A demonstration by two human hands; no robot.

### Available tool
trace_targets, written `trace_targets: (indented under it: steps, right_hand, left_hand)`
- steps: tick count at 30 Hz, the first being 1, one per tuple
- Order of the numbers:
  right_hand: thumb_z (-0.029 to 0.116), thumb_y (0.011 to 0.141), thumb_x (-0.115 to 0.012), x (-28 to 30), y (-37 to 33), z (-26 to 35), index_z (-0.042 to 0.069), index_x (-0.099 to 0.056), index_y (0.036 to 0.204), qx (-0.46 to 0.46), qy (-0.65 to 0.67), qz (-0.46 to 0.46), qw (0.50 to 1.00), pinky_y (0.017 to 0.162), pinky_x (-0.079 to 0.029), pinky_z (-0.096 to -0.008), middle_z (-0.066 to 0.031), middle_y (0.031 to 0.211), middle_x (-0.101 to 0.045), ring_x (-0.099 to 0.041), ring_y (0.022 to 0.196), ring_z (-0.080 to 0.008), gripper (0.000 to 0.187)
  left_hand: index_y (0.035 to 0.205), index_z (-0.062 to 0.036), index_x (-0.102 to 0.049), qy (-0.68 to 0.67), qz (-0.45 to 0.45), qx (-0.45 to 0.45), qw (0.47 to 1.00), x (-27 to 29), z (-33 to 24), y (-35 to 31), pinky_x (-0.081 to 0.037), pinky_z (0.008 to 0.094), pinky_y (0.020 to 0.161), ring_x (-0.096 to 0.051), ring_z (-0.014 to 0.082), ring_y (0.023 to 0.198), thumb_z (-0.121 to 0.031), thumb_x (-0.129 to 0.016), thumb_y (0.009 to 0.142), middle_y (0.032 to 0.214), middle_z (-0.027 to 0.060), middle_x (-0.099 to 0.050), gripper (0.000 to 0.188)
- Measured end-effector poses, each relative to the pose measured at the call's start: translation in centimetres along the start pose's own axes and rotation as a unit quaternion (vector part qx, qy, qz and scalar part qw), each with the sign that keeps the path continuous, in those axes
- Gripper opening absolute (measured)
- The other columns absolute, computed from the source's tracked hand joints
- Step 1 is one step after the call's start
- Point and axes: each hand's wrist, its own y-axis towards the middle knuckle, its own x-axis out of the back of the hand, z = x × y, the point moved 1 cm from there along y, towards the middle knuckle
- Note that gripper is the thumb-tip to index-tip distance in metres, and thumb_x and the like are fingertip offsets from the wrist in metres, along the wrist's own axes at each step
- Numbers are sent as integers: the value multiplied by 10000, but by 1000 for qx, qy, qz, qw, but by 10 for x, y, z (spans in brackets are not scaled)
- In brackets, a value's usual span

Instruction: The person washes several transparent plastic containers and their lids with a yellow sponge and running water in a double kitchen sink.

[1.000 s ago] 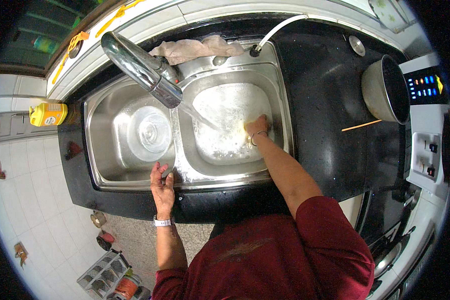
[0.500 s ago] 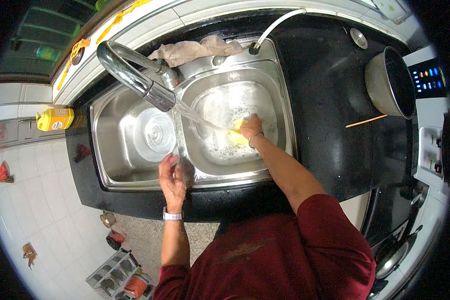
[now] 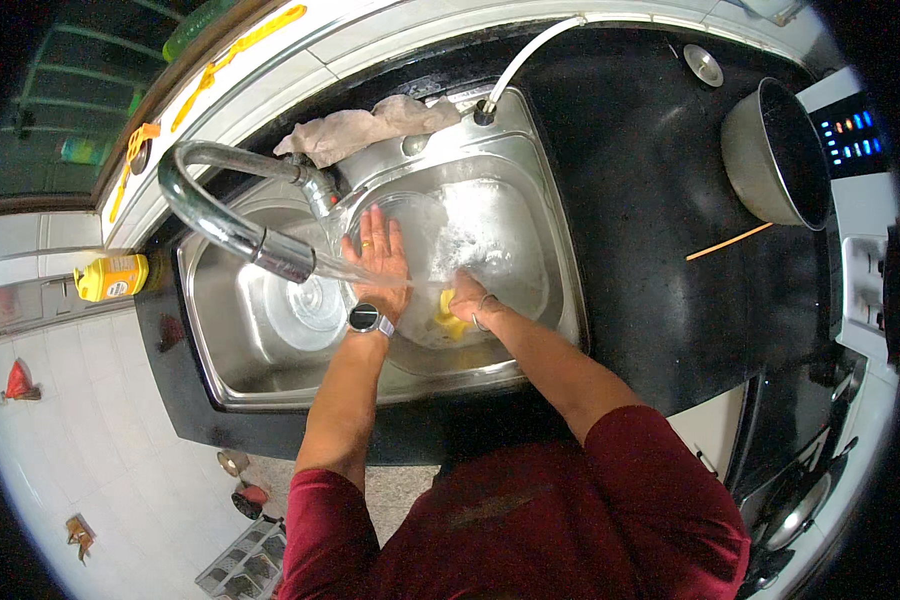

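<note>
My left hand (image 3: 380,258) is spread flat over the left part of the right sink basin (image 3: 530,340), palm down, with nothing in it. Water from the chrome faucet (image 3: 285,255) runs across the back of this hand. Further right, my right hand (image 3: 467,298) is closed on a crumpled yellow cloth (image 3: 450,316), low in the basin. Its fingertips are partly hidden. Shallow water with some foam lies around the cloth. A clear round bowl or lid (image 3: 315,312) sits in the left basin (image 3: 215,310), apart from both hands.
A beige rag (image 3: 370,130) lies behind the faucet. On the black counter (image 3: 650,200) to the right stand a deep metal pot (image 3: 750,150), an orange stick (image 3: 725,243) and a round metal strainer (image 3: 703,66). A yellow jug (image 3: 112,278) stands beyond the counter's left end.
My left hand has moved from the sink's front edge up into the right basin, under the stream. My right hand has drawn the yellow cloth nearer and left. Less foam shows.
</note>
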Motion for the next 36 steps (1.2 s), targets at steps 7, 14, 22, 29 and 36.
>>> trace_targets:
  steps: [7, 14, 22, 29, 36]
  right_hand:
    - [48, 782, -564, -24, 34, -35, -30, -471, 1158, 101, 11, -77, 992, 870, -473, -427, -251, 1068, -578, -581, 1035, -396, 394]
    - [17, 814, -554, -2, 39, -32, 27, -577, 1063, 24, 88, -209, 974, 830, -497, -387, -202, 993, -639, -622, 945, -347, 250]
    - [108, 939, -565, 18, -109, 87, 36, -516, 1268, 269, 407, 36, 872, 925, -470, -307, -127, 1174, -591, -585, 1080, -203, 341]
    - [281, 968, -442, 16, -42, 99, 81, -528, 1304, 467, -171, -225, 838, 1060, -366, -380, -204, 1338, -511, -415, 1323, -295, 400]
    - [335, 997, -390, -10, -97, 75, 29, -509, 1306, 336, 181, -33, 924, 1074, -343, -426, -207, 1333, -498, -439, 1285, -318, 450]
  left_hand:
    - [1330, -38, -438, -71, 45, 110, 990, 23, 25, 16, -411, 457, 924, -468, 327, 1159, -107, -557, 858, 1329, 143, -434, 491]
    - [1246, -22, -478, -741, 95, 250, 615, -15, 52, -57, -510, 362, 746, -598, 247, 906, 34, -594, 753, 1006, 90, -601, 509]
    - [1409, -131, -407, -932, 56, 271, 234, 15, -21, -87, -537, 344, 875, -578, 232, 1064, 120, -516, 784, 1218, 86, -554, 682]
    - [1462, -190, -334, -964, 89, 174, 179, 57, -27, -115, -442, 566, 1009, -506, 317, 1232, 112, -533, 729, 1377, 135, -459, 817]
    - [1522, -235, -202, -950, 29, 185, 250, 37, -28, -113, -507, 398, 965, -561, 256, 1159, 91, -528, 745, 1446, 115, -393, 903]
